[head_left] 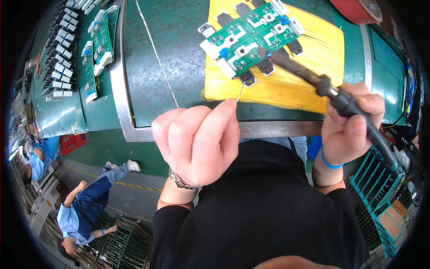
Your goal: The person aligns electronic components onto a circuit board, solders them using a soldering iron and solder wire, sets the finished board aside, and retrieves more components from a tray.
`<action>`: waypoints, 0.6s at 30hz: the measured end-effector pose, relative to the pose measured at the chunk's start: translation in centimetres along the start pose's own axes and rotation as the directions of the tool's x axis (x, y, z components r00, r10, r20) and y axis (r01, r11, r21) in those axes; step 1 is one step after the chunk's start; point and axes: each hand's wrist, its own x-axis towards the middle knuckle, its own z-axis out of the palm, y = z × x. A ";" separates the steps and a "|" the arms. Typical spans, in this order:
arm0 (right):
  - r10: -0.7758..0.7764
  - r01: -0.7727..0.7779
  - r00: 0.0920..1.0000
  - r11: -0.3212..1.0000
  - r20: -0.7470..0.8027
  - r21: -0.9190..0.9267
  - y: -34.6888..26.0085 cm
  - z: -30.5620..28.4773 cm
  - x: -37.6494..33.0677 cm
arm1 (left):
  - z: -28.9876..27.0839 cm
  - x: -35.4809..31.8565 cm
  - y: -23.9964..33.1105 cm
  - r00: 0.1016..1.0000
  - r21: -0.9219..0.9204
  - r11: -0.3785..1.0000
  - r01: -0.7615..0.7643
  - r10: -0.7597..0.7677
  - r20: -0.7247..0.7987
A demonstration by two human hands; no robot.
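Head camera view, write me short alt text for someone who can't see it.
A person's right hand holds a soldering iron with its tip at a green circuit board lying on a yellow pad. Their left hand pinches thin solder wire toward the board's near edge, over a green workbench.

A green circuit board is lying tilted on a yellow pad, carrying black components along its edges and white connectors at its ends. A dark soldering iron is slanting down with its tip touching the board's near edge. A thin solder wire is pointing up toward a black component.
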 end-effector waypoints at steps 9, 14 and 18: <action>0.011 -0.011 1.000 1.000 -0.020 0.009 -0.2 -0.8 0.2 | -0.7 0.1 -0.5 0.999 0.063 0.998 0.030 -0.031 0.012; -0.012 0.014 1.000 0.995 0.023 -0.103 0.2 -0.6 0.0 | 0.4 0.4 -0.6 0.996 -0.099 0.993 0.061 -0.066 -0.052; -0.065 0.062 0.998 0.989 -0.016 -0.133 0.4 -0.9 0.0 | 0.3 0.6 -0.4 1.000 -0.015 1.000 0.013 -0.013 0.002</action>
